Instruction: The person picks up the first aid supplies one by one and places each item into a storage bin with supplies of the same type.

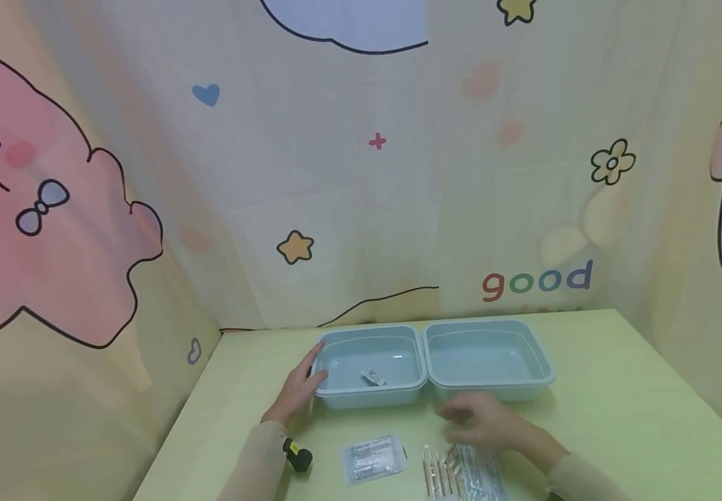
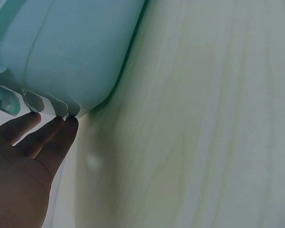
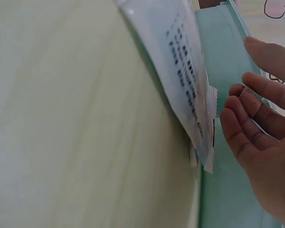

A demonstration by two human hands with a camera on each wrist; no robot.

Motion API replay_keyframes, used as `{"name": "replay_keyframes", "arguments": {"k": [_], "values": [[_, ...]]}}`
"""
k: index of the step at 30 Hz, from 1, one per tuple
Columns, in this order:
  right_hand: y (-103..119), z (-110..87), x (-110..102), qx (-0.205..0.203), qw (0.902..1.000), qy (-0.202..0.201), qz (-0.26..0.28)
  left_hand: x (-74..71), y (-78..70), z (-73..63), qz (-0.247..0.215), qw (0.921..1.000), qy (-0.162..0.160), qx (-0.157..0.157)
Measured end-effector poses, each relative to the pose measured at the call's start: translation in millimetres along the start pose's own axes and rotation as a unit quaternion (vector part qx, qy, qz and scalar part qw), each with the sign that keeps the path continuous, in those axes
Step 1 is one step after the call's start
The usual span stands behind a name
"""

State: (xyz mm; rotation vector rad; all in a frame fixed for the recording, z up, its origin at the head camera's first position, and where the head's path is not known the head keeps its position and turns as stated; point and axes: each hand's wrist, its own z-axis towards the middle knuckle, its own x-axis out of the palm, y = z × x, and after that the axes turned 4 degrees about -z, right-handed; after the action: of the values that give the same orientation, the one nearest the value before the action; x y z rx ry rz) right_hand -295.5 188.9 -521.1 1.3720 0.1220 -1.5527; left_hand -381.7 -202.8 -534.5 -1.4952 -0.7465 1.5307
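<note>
My left hand [image 1: 298, 390] grips the left edge of a light blue plastic bin [image 1: 367, 398], thumb over the rim and fingers against its outer side. The left wrist view shows those fingertips touching the bin [image 2: 80, 52] below its rim. Inside that bin lies a small crumpled-looking packet [image 1: 372, 377]. My right hand [image 1: 483, 421] hovers with loosely bent fingers and nothing seen between them, above thin wooden-stick swabs [image 1: 437, 476] in clear wrapping and clear packets [image 1: 483, 476]. A flat white printed packet [image 1: 373, 458] lies between the hands.
A second light blue bin [image 1: 489, 392] stands against the first one's right side, nothing visible in it. Both sit toward the back of the pale table [image 1: 599, 417], in front of a printed curtain [image 1: 392, 209]. A black wrist device [image 1: 298, 456] is on the left sleeve.
</note>
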Motion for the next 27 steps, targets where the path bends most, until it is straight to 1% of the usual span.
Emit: {"name": "replay_keyframes", "arguments": {"k": [5, 7, 10, 14, 19, 23, 27], "values": [[-4, -8.2, -4, -0.008, 0.9993, 0.012, -0.034, -0.7, 0.7, 0.3, -0.001, 1.0000, 0.002, -0.005], [-6, -10.6, -6, -0.005, 0.9985, 0.021, -0.050, -1.1, 0.3, 0.6, -0.003, 1.0000, 0.002, -0.006], [-9, -14.0, -11, 0.016, 0.9971, 0.050, -0.055, -0.8, 0.9, 1.0, -0.002, 1.0000, 0.001, -0.003], [-10, -17.0, -16, 0.051, 0.9932, 0.084, -0.063, 0.6, 2.6, 0.9, -0.001, 1.0000, 0.000, -0.008], [-8, -19.6, -18, 0.077, 0.9884, 0.100, -0.084, 1.8, 3.3, 1.2, -0.001, 1.0000, -0.001, -0.008], [-6, -19.6, -19, 0.078, 0.9862, 0.108, -0.099, 1.5, 2.5, 1.7, -0.001, 1.0000, -0.002, -0.008], [-6, -19.2, -19, 0.062, 0.9858, 0.109, -0.112, 0.8, 2.0, 2.2, 0.006, 1.0000, -0.002, -0.006]]}}
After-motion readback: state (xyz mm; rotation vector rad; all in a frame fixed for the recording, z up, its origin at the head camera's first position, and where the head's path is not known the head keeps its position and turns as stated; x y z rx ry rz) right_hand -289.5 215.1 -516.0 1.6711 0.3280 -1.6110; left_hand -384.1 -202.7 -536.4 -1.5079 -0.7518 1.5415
